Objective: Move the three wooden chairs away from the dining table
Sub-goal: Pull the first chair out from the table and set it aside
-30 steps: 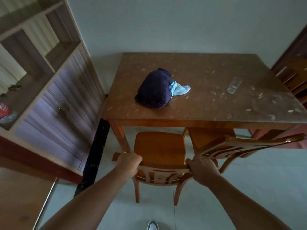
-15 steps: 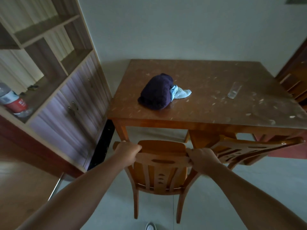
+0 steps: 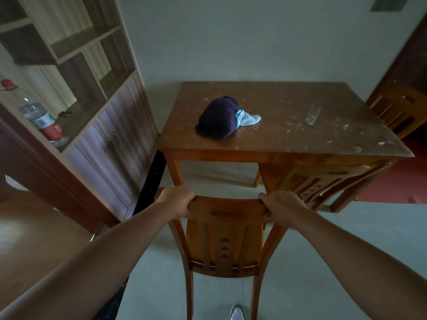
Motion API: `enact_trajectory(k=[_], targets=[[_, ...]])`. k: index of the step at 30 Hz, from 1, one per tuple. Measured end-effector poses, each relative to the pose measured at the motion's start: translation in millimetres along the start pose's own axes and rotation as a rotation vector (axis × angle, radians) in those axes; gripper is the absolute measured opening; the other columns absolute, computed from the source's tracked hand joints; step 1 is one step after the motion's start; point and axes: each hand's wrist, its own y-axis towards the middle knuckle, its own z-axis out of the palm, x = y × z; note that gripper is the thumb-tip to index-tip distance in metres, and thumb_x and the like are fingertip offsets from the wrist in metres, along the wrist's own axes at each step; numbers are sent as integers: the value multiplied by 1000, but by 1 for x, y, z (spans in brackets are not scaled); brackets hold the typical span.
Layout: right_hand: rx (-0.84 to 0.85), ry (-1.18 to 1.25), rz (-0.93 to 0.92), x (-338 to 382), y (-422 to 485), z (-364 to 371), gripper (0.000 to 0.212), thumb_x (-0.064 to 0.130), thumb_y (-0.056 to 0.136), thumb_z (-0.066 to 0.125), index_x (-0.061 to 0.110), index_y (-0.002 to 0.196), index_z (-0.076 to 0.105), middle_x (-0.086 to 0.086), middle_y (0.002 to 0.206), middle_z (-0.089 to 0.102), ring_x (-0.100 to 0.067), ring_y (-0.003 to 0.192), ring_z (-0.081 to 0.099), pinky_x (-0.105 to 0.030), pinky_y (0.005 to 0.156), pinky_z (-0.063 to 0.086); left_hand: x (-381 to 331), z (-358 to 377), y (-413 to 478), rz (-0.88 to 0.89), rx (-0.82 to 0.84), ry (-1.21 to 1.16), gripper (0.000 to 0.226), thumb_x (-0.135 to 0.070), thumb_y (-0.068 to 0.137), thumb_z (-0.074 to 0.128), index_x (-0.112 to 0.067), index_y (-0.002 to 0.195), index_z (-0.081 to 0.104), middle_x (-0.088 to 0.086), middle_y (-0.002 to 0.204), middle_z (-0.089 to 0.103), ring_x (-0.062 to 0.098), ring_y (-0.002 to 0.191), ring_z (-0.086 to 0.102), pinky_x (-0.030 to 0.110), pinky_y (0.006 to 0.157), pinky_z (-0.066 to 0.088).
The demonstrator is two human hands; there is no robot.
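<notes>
Both-handed grip, left hand (image 3: 177, 202) and right hand (image 3: 282, 208), clenched on chair (image 3: 225, 236) top rail, before dusty dining table (image 3: 288, 135).

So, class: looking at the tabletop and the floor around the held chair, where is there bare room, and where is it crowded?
Free: the dining table between the dark bundle and the glass, and the near edge strip. Bare floor lies under the table's left half. Crowded: right, where the second chair is tucked beside the held chair; left, the cabinet stands close.
</notes>
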Motion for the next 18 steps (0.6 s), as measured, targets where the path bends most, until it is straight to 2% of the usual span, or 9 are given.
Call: enact_trajectory(k=[3,7,9,12,18], targets=[[15,-40,42,33,-42,5,16,25,86,62,22,99,54,10,70,49,-16,67,61,-34,57,53,-7,13,-43,43,-35,6,19,-15,91,64,-21,109,68,0,98,72,20,90,70,38,80,58],[3,-66,54,70,-100,16,24,30,87,63,19,107,55,1,90,66,-20,79,66,-39,69,58,-21,34,-96,70,-55,20,25,-17,91,67,-22,116,68,0,106,72,21,97,69,40,85,58],[-18,-72,50,83,-124,21,26,31,87,65,19,109,57,4,83,62,-19,76,65,-36,66,55,-30,41,-119,75,-57,21,25,-18,91,69,-21,116,68,1,107,72,22,98,69,40,85,57],[-16,-52,54,100,-158,29,26,31,87,66,20,108,56,11,70,44,-15,67,55,-31,59,46,-44,56,-153,67,-54,23,24,-19,91,70,-20,115,68,1,108,70,22,99,69,40,87,57],[2,-28,26,127,-227,53,27,29,88,64,22,113,57,11,72,47,-14,67,54,-28,55,37,-88,93,-230,4,-49,21,13,-21,92,71,-21,105,68,-1,100,70,18,92,68,33,83,57]])
